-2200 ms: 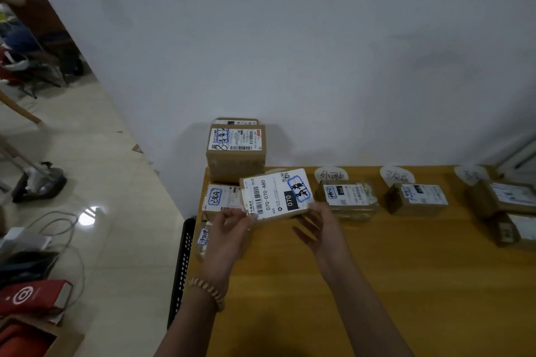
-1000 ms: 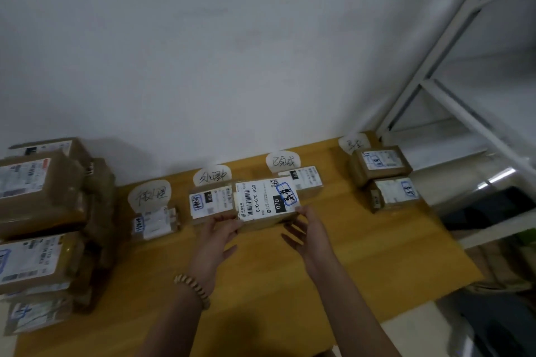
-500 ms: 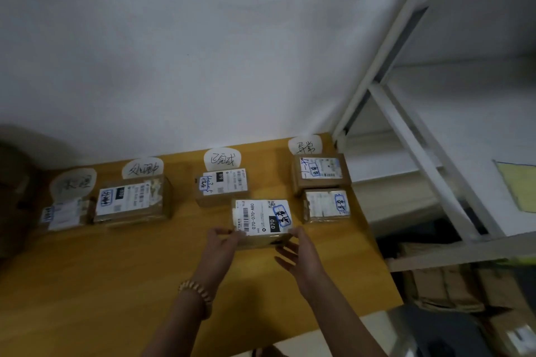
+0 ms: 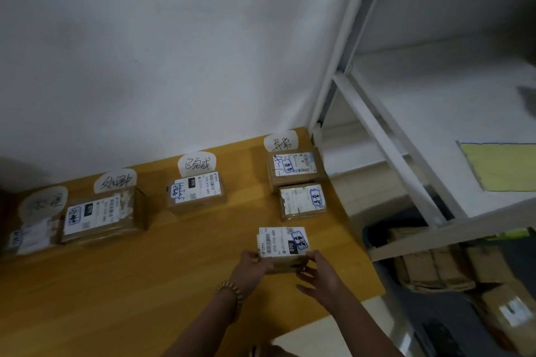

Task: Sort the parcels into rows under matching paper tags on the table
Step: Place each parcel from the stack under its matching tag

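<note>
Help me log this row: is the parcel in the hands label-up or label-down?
Label-up. The parcel shows its label with barcode and blue marking on top; the left hand and right hand grip its near corners.

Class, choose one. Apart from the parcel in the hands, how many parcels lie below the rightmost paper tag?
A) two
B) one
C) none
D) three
A: a far parcel and a second parcel lie below the rightmost tag, beyond the held parcel.
</note>
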